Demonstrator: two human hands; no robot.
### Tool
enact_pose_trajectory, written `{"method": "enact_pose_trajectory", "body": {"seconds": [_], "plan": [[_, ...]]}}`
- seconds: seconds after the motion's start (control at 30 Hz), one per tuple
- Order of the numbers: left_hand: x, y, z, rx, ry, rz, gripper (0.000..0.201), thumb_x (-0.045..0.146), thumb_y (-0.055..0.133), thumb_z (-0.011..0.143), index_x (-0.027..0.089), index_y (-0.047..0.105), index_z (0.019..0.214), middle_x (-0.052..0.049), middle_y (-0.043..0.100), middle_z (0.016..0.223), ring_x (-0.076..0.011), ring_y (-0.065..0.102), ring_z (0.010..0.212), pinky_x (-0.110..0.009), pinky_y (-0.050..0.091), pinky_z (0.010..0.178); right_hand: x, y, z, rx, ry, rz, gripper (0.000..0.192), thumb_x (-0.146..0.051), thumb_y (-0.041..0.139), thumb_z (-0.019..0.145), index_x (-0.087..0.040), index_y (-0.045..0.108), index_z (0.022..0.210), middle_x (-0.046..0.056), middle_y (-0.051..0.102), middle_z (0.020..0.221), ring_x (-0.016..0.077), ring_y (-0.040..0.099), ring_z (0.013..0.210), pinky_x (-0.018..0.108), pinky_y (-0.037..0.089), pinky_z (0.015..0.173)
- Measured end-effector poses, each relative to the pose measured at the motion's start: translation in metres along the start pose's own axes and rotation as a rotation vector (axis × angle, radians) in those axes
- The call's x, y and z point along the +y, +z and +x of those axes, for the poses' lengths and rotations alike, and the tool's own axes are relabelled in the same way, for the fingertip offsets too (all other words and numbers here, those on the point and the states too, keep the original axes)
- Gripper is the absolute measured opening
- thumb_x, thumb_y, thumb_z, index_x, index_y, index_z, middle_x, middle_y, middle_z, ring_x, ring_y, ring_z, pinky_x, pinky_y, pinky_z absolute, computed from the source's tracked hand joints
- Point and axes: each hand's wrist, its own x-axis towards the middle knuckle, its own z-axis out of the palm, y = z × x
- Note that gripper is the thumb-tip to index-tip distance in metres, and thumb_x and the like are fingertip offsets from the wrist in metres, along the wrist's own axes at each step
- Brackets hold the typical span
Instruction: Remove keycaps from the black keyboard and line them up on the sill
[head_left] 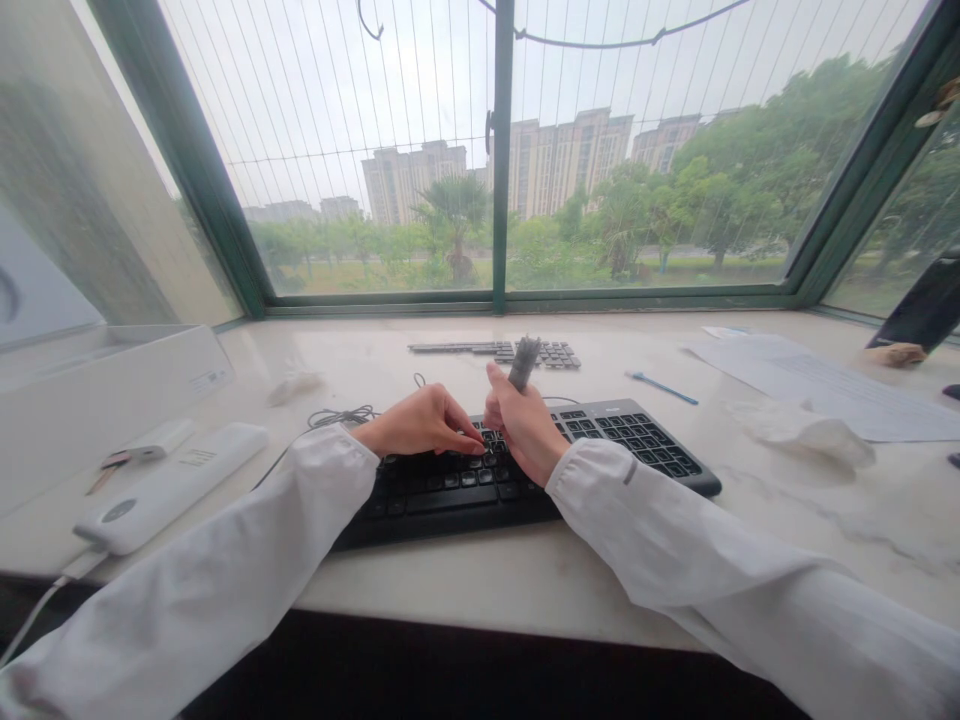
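Note:
A black keyboard (637, 435) lies on the pale marble sill in front of me. My left hand (420, 422) rests on its upper key rows, fingertips pinching at a key near the middle. Close beside it, my right hand (523, 425) is closed around a slim grey tool (523, 362) that sticks upward out of the fist. Both arms wear white sleeves. What the left fingertips hold, if anything, is too small to tell.
Rows of loose black keycaps (495, 351) lie behind the keyboard. A white power bank (172, 485) and a white box (97, 385) sit at left. Crumpled tissue (814, 435), papers (825, 380) and a blue pen (664, 387) lie at right. The window frame (501, 160) rises behind.

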Motion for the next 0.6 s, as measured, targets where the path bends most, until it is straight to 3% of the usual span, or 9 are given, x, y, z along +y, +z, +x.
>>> {"method": "enact_pose_trajectory", "body": {"seconds": [0.17, 0.5, 0.6], "plan": [[-0.001, 0.0, 0.001, -0.004, -0.022, -0.031, 0.037, 0.046, 0.075, 0.069, 0.012, 0.079, 0.084, 0.0, 0.056, 0.046, -0.0063, 0.04, 0.043, -0.018, 0.027, 0.04, 0.006, 0.001, 0.001, -0.005, -0.041, -0.065, 0.05, -0.059, 0.06, 0.079, -0.023, 0.033, 0.056, -0.008, 0.029, 0.045, 0.0074, 0.026, 0.041, 0.025, 0.025, 0.041], [-0.003, 0.0, 0.002, -0.042, -0.027, -0.038, 0.033, 0.043, 0.073, 0.071, 0.011, 0.077, 0.08, -0.001, 0.06, 0.056, -0.0077, 0.045, 0.049, -0.019, 0.037, 0.046, -0.001, 0.003, -0.009, -0.21, -0.191, -0.3, 0.05, -0.061, 0.052, 0.082, -0.021, 0.038, 0.055, -0.005, 0.038, 0.048, 0.0096, 0.036, 0.048, 0.024, 0.03, 0.048], [-0.001, 0.003, 0.002, 0.031, 0.031, -0.021, 0.027, 0.035, 0.073, 0.07, 0.009, 0.073, 0.081, -0.003, 0.064, 0.065, -0.0114, 0.052, 0.059, -0.02, 0.044, 0.053, 0.0, 0.003, -0.012, -0.32, -0.321, -0.409, 0.046, -0.058, 0.051, 0.083, -0.02, 0.041, 0.06, -0.003, 0.042, 0.056, 0.0104, 0.038, 0.055, 0.024, 0.032, 0.053]]}}
